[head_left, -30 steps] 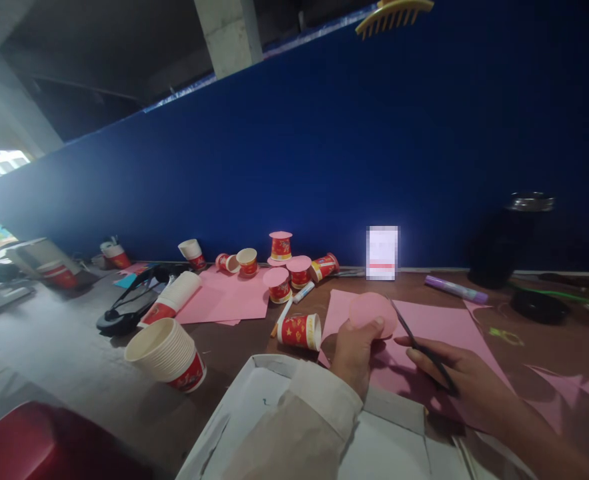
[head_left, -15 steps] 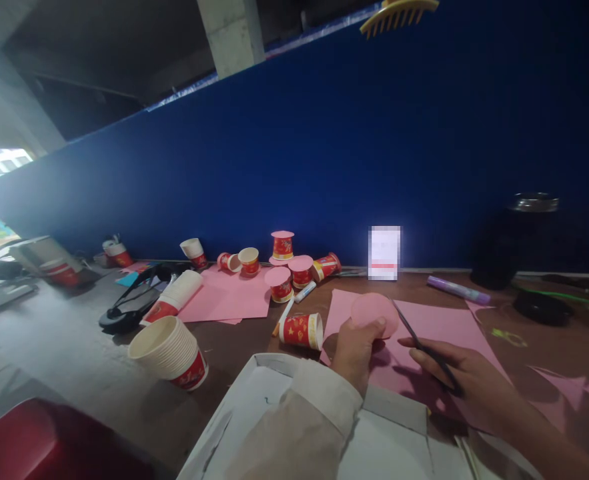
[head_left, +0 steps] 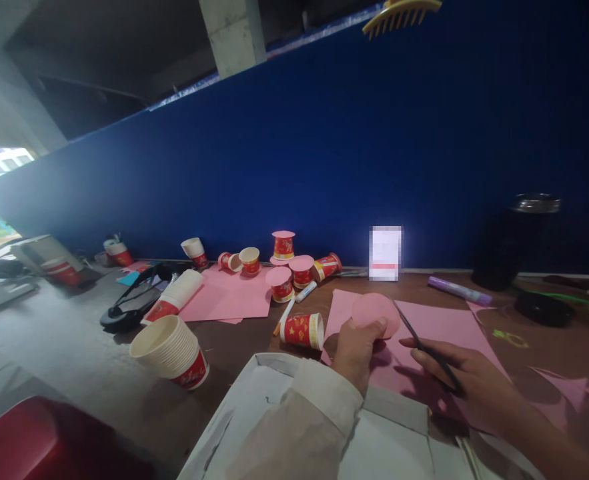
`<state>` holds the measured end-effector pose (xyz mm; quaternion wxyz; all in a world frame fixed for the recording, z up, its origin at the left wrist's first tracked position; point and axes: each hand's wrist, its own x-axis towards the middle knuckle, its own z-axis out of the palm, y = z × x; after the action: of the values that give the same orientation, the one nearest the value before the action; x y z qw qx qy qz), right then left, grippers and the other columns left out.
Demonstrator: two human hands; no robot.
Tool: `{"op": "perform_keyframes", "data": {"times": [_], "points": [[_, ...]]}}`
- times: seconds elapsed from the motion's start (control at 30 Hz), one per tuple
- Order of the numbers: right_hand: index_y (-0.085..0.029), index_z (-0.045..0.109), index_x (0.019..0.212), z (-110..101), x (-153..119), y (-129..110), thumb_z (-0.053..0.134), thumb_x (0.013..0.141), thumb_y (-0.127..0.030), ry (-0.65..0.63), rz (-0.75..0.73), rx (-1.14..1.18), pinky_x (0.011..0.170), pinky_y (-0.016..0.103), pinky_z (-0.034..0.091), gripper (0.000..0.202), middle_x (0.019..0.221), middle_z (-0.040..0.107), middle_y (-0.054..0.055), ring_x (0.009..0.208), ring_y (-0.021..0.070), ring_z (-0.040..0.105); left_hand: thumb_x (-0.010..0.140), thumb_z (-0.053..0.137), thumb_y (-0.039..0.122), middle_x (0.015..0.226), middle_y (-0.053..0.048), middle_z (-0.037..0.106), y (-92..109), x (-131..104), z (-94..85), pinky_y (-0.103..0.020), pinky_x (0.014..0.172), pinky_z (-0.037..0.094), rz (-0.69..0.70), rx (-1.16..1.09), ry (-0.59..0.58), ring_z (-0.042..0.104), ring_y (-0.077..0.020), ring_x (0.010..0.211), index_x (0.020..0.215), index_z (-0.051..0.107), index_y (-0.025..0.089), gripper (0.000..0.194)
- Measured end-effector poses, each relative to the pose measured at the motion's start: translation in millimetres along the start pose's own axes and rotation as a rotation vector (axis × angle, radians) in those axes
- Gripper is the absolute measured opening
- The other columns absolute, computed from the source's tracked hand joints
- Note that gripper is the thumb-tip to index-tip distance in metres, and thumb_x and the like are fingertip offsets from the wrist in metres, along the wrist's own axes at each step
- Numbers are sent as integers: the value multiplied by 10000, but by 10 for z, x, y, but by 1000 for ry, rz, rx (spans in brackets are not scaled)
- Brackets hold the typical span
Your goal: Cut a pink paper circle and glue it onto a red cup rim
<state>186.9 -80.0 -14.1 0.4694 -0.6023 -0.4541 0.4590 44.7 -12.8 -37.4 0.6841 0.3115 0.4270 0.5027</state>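
My left grip (head_left: pixel 357 350) is clamped on a pink paper disc (head_left: pixel 375 312), thumb pressed over its near edge; my right grip (head_left: pixel 454 373) is wrapped around dark scissors (head_left: pixel 407 325). The tip lies right beside the disc's right edge, though from the head view I can't tell whether it touches the paper or whether the blades are spread. The disc sits over a large pink sheet (head_left: pixel 447 327) on the bench (head_left: pixel 229 350).

I read the step in hand as trimming the disc's rim. The outline already looks close to round, so I'd guess little cutting is left. Beyond the left grip, three red cups (head_left: pixel 304 275) carry similar pink discs across their tops, and nearer, a patterned cup (head_left: pixel 299 331) lies on its side.

To my eye, the next move calls for the left grip to turn the disc in small steps while the right one works the blades along the rim. I'd want that thumb clear of the cutting line, and the pinch firm enough to steady the paper without creasing it.
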Motion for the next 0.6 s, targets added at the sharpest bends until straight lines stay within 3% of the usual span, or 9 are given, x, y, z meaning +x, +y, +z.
{"op": "perform_keyframes", "data": {"times": [0.3,0.47,0.6], "points": [[-223,825,939,77,-58,0,726,723,-523,2,-43,78,603,381,630,383,689,717,87,708,293,739,532,843,421,699,-9,603,-12,9,-5,-249,514,385,0,-5,-2,478,-102,566,877,692,126,479],[-210,821,956,56,-37,-30,766,678,-490,-8,-1,99,632,432,637,398,749,731,118,764,336,746,522,849,410,697,-9,601,-5,8,-5,-245,526,381,3,-3,-7,484,-100,574,885,692,120,490],[-222,819,899,28,-14,-16,742,705,-461,-37,-26,52,663,412,639,317,763,729,101,789,320,751,505,856,426,670,-4,585,1,-1,1,-250,499,359,-8,-4,-3,469,-102,550,872,684,122,507]]}}
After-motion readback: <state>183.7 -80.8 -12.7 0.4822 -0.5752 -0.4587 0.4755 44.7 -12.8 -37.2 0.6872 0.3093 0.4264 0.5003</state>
